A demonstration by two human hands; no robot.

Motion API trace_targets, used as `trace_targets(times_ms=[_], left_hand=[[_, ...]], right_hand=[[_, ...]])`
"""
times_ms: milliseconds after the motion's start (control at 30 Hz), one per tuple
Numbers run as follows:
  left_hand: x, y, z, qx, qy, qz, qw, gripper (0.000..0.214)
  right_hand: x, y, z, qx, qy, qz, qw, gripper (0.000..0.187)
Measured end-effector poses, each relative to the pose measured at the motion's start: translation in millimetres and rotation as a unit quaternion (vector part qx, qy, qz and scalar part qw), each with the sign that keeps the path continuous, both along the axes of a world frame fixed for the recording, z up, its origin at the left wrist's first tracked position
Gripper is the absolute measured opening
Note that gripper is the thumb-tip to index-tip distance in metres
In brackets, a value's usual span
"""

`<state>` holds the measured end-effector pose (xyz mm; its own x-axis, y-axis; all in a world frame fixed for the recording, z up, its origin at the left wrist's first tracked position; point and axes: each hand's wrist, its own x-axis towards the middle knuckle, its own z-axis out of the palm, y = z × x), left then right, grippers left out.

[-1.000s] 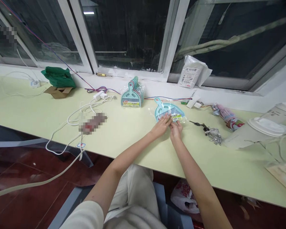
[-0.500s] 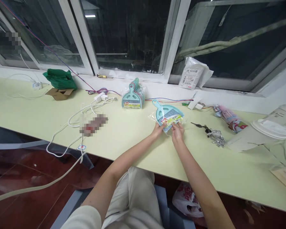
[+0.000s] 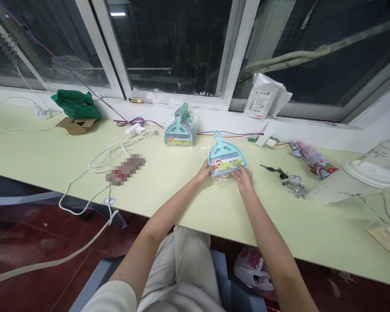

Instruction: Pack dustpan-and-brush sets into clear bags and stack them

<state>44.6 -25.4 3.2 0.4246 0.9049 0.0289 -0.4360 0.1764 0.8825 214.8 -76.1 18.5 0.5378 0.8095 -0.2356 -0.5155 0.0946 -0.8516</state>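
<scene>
A small teal dustpan-and-brush set (image 3: 225, 157) in a clear plastic bag stands tilted up on the pale green table (image 3: 188, 195), handle pointing away from me. My left hand (image 3: 204, 170) pinches its lower left corner. My right hand (image 3: 244, 176) grips the lower right edge of the bag. A stack of several identical bagged sets (image 3: 180, 130) leans against the wall behind, to the left.
White cables and chargers (image 3: 116, 149) trail off the table's left front edge. A bunch of keys (image 3: 289, 180) lies to the right, beside a folded patterned umbrella (image 3: 311, 158), white lids (image 3: 372, 172) and a white packet (image 3: 263, 100) on the sill. Green cloth on a cardboard box (image 3: 76, 110) sits far left.
The bagged set has been lifted from lying flat to upright and turned straight. My hands moved from on top of it to its two lower corners.
</scene>
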Motion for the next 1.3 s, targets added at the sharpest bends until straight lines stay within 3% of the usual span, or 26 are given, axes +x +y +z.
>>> trace_targets(times_ms=[167, 400, 600, 767, 867, 933, 1067, 1167, 1233, 1300], left_hand=[[-2.7, -3.9, 2.2, -0.001, -0.003, -0.018, 1.0, 0.054], [-13.3, -9.3, 16.4, 0.002, 0.024, -0.002, 1.0, 0.05], [-14.7, -17.3, 18.5, 0.015, 0.043, -0.031, 0.998, 0.051], [-15.0, -16.3, 18.7, 0.032, 0.039, -0.025, 0.998, 0.053], [-15.0, -16.2, 20.5, 0.035, 0.027, -0.026, 0.999, 0.057], [-14.6, -14.6, 20.6, 0.025, 0.022, -0.02, 0.999, 0.058], [-19.9, -3.3, 20.4, -0.028, 0.031, 0.042, 0.998, 0.054], [-32.2, 7.6, 21.9, -0.064, 0.033, 0.086, 0.994, 0.054], [-41.3, 12.0, 22.6, -0.077, 0.041, 0.08, 0.993, 0.053], [-48.0, 13.4, 22.4, -0.081, 0.057, 0.054, 0.994, 0.047]], right_hand=[[-3.1, -2.8, -2.0, -0.019, -0.01, -0.021, 1.0, 0.011], [-3.4, -2.9, -0.2, -0.009, -0.003, 0.037, 0.999, 0.013], [-3.6, -4.9, -5.2, 0.002, -0.048, 0.033, 0.998, 0.024], [-14.7, -5.1, -2.7, 0.057, -0.052, 0.11, 0.991, 0.041], [-21.7, -3.7, -2.0, 0.069, -0.057, 0.101, 0.991, 0.05], [-20.6, -2.3, -1.8, 0.054, -0.058, 0.093, 0.992, 0.047], [-1.2, -3.1, 3.7, -0.021, -0.118, 0.162, 0.98, 0.027], [14.0, -11.2, 13.1, 0.008, -0.316, 0.111, 0.942, 0.024], [16.9, -17.4, 18.8, 0.068, -0.483, 0.08, 0.869, 0.042], [14.5, -20.5, 21.3, 0.102, -0.596, 0.1, 0.79, 0.055]])
